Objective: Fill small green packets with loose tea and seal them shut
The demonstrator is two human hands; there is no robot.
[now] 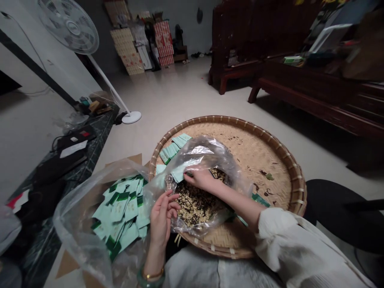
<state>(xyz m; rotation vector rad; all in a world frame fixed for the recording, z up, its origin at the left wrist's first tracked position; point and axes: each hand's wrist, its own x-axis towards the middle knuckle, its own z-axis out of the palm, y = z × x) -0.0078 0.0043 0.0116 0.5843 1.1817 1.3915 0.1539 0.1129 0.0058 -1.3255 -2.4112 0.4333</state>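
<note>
My right hand reaches over an open clear plastic bag. Its fingers are closed at the edge of a pale green paper packet. Below it, the bag holds a loose mix of dark and pale dried pieces. My left hand is at the bag's left side, palm turned inward, fingers loosely bent and apart with nothing visible in them. The bag rests in a round woven bamboo tray. More pale green packets lie in rows at the tray's left rim.
Left of the tray, a second clear bag is full of green packets. A white standing fan is on the floor behind. Dark wooden furniture stands at the right, near a black round stool. Stacked boxes line the back wall.
</note>
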